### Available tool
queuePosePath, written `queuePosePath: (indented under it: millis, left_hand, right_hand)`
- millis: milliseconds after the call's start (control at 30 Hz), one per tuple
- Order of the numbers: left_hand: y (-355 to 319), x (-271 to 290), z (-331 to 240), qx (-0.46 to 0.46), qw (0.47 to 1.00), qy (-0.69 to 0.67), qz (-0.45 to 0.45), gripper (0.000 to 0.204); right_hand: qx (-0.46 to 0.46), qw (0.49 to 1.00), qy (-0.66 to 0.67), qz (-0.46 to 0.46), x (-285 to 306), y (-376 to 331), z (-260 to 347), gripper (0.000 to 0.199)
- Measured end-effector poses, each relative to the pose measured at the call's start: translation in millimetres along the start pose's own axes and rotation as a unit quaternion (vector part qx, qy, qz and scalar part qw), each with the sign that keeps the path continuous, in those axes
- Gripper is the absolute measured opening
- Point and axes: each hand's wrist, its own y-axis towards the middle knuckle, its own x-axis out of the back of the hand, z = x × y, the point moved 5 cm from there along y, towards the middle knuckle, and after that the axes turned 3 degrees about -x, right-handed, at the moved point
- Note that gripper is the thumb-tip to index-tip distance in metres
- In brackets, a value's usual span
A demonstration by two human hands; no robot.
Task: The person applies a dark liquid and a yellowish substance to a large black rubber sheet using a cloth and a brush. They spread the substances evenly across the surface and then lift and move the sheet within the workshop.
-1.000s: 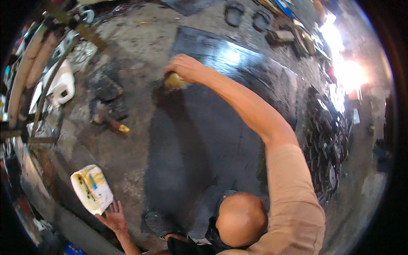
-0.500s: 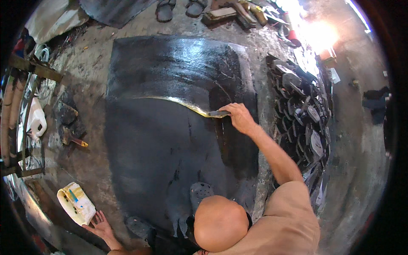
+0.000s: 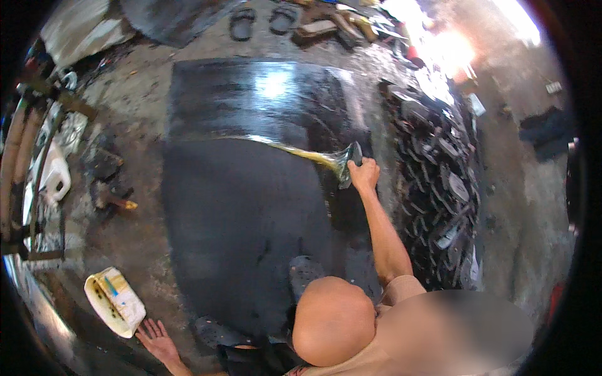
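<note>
A large black sheet (image 3: 244,213) lies flat on the floor in front of me. Its far part is wet and glossy; the nearer part looks matte. My right hand (image 3: 364,174) grips a dark flat spreader (image 3: 355,155) near the sheet's right edge, fingers closed on it. A ridge of yellowish, glue-like liquid (image 3: 301,153) curves leftward from the blade. At lower left, my left hand (image 3: 158,341) is palm up with fingers spread, close beside a cut-open white plastic container (image 3: 130,305) with yellow residue inside. Whether the fingertips touch it, I cannot tell.
Many dark, sole-shaped pieces (image 3: 433,188) are heaped along the right side. Sandals (image 3: 242,25) and brick-like blocks (image 3: 315,30) sit beyond the sheet. A wooden rack (image 3: 15,163) and a white jug (image 3: 56,178) stand at left. A clog (image 3: 305,271) rests on the sheet.
My right hand has moved right with the spreader, whose blade has turned from nearly level to upright in view. The yellowish ridge reaches further right. My left hand stays beside the container.
</note>
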Motion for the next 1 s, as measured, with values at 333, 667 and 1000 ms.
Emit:
queuePosePath:
  millis: [333, 667, 1000]
  left_hand:
    - [7, 2, 12, -0.021, 0.998, 0.054, 0.019, 0.071]
    - [4, -12, 12, -0.026, 0.997, 0.073, -0.009, 0.069]
    - [6, -20, 6, 0.011, 0.988, 0.150, 0.046, 0.072]
  right_hand:
    - [0.304, 0.943, 0.042, 0.126, -130, -89, 398, 0.037]
    - [0.481, 0.860, 0.023, 0.168, -104, -135, 468, 0.019]
    - [0.708, 0.637, 0.161, 0.257, -111, -171, 444, 0.033]
